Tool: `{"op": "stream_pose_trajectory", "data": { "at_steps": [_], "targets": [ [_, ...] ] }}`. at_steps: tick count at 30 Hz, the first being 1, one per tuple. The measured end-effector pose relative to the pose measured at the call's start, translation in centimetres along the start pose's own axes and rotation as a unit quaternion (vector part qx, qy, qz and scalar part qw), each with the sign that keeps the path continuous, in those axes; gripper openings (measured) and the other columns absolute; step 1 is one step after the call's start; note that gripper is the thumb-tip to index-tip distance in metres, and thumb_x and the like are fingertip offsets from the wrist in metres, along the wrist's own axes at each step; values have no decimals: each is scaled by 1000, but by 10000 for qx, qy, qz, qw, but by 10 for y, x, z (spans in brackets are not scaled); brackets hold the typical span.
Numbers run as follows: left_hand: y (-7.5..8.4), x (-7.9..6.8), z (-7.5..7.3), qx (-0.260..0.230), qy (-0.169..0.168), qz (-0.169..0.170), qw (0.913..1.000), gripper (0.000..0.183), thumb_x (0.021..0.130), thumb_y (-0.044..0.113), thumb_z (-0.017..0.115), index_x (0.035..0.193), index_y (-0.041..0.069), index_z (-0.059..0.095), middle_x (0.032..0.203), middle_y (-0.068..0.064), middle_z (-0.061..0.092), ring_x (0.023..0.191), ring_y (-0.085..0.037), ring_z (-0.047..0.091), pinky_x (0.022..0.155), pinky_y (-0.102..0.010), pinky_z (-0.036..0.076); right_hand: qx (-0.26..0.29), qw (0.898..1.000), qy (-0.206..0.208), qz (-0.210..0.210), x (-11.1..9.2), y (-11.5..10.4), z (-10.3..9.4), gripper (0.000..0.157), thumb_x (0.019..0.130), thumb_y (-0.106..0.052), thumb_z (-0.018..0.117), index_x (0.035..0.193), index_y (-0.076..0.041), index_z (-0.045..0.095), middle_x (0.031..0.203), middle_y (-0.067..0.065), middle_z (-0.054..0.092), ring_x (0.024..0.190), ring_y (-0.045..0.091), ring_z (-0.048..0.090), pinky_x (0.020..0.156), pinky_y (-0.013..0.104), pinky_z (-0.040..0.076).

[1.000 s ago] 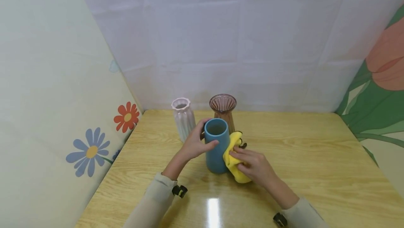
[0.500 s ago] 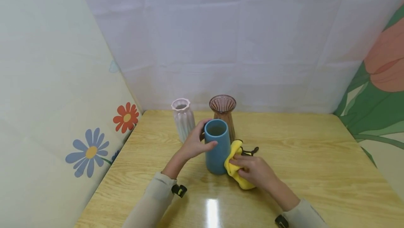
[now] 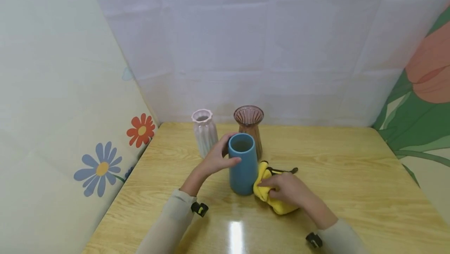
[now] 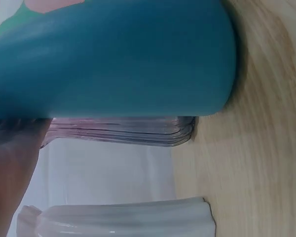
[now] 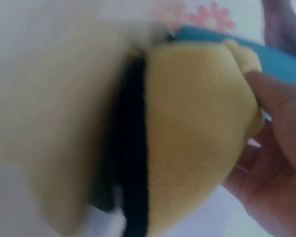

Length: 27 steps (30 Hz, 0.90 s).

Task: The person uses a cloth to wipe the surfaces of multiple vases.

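A blue vase (image 3: pixel 242 172) stands upright on the table, and my left hand (image 3: pixel 216 160) grips it near the rim, thumb on the near side. In the left wrist view the blue vase (image 4: pixel 118 59) fills the top, with part of the left hand (image 4: pixel 12 168) at its upper end. My right hand (image 3: pixel 286 187) pinches a bunched yellow cloth (image 3: pixel 281 207) with dark edging against the vase's lower right side. In the right wrist view the thumb and fingers of the right hand (image 5: pixel 281 148) hold the yellow cloth (image 5: pixel 197 123), which partly covers the vase.
Behind the blue vase stands a purple-brown ribbed glass vase (image 3: pixel 249 115), close to it. A pale fluted vase (image 3: pixel 205 133) stands to the left, beside the left hand. The wooden table (image 3: pixel 351 168) meets a white backdrop (image 3: pixel 218 50) at the back.
The right hand has slid the yellow cloth down the right side of the blue vase toward its base, and slightly to the right. The left hand and the vase have stayed nearly still.
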<state>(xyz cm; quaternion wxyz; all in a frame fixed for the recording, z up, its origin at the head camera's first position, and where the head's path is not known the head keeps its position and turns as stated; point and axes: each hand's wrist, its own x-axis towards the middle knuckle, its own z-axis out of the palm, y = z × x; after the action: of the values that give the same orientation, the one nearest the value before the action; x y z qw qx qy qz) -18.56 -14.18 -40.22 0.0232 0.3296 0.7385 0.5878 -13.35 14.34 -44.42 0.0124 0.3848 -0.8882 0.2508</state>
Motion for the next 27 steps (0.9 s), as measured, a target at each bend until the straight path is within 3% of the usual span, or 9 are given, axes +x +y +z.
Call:
{"op": "stream_pose_trajectory", "data": {
  "at_steps": [2,4,5,9,12,15,19,23,27],
  "targets": [
    [3,1,-1,28,-90,46,9999,82,87,25,79,151,-1,35,143,-20,51,132,-35,51,114,-51,40,487,9982,212,289,-4,5,-18,37,85,-1,70,118,-14,77,116,5,75,66,1,56,63,26,54],
    [6,0,0,131,23,46,9999,85,88,25,79,154,1,32,149,-19,47,139,-34,45,119,-51,33,860,9920,740,557,-10,9,-39,38,85,2,70,120,-12,76,116,10,75,57,0,41,55,23,47],
    [9,-1,2,220,167,35,9996,87,87,24,79,155,2,30,152,-18,45,141,-33,43,120,-51,31,995,9868,1085,678,-13,10,-49,37,86,3,70,120,-11,75,115,12,74,55,1,41,52,22,46],
    [20,-8,18,560,1114,-156,9921,89,84,20,83,154,4,31,154,-17,42,143,-32,39,121,-51,29,1409,9551,2381,1055,-23,4,-80,34,90,2,70,123,-7,73,112,13,75,65,2,58,56,22,54],
    [28,-12,33,875,1796,-393,9790,85,82,22,86,149,3,37,147,-18,47,137,-33,45,118,-52,34,1727,9244,3204,1143,-22,-5,-88,33,92,1,70,124,-7,73,112,0,75,76,2,67,62,20,58],
    [33,-15,46,1182,2215,-612,9660,85,79,27,88,145,2,41,140,-16,50,130,-34,49,114,-54,39,1774,8929,4066,772,-14,-11,-84,35,87,8,70,119,-5,74,112,-7,74,77,-4,66,64,13,56],
    [37,-14,57,1435,2512,-762,9542,85,75,34,90,141,5,45,133,-12,54,122,-31,53,106,-53,46,1168,8628,4909,-303,3,-13,-71,38,78,18,70,112,2,75,112,10,75,93,-3,69,76,10,55],
    [37,-14,60,1496,2649,-832,9490,82,75,36,89,139,9,46,127,-9,56,115,-28,56,96,-50,51,614,8519,5088,-1077,19,-13,-59,36,79,14,68,113,3,75,115,20,72,115,3,64,93,17,53],
    [34,-14,59,1545,2558,-744,9514,80,76,31,88,140,6,46,128,-11,56,116,-30,57,98,-51,51,573,8577,4922,-1369,29,-16,-46,35,80,9,67,113,1,75,117,17,72,116,9,65,95,21,54]
  ]
}}
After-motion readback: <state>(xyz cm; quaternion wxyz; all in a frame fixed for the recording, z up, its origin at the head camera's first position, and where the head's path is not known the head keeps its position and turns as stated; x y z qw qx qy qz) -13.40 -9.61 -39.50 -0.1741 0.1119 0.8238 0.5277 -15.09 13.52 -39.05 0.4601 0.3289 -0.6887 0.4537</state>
